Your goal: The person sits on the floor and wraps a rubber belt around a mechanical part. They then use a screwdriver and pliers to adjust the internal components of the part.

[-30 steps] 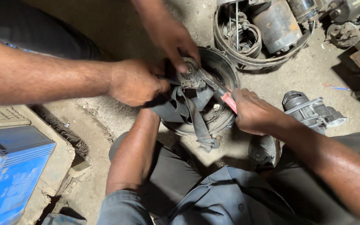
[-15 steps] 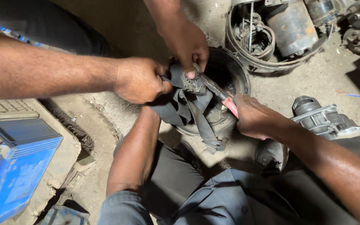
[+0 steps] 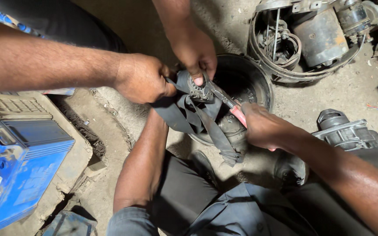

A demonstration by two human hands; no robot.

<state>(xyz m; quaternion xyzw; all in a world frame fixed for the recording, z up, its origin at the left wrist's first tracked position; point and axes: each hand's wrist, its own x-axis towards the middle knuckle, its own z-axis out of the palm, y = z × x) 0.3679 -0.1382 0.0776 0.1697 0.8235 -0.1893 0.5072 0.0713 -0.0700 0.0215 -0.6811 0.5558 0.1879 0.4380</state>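
Note:
My left hand (image 3: 143, 78) comes in from the left and is clenched on a black strap (image 3: 206, 124) wound around a small toothed metal part (image 3: 200, 89). My right hand (image 3: 265, 126) comes from the lower right. It grips a red-handled tool (image 3: 237, 114) whose metal jaws reach up to that part. Another person's hand (image 3: 193, 46) reaches down from the top with its fingers pressed on the part. A further forearm (image 3: 141, 166) rises from below, and its hand is hidden under the strap. All this sits over a round dark metal drum (image 3: 254, 81) on the ground.
A blue box-shaped unit (image 3: 18, 170) stands on a concrete slab at the left. A round basin (image 3: 263, 70) at the top right holds motor parts and wire. A grey starter motor (image 3: 346, 131) lies on the dirt floor at the right.
The view has drifted slightly. The other person's hand has settled lower onto the toothed part. My hands keep their grips on the strap and the tool.

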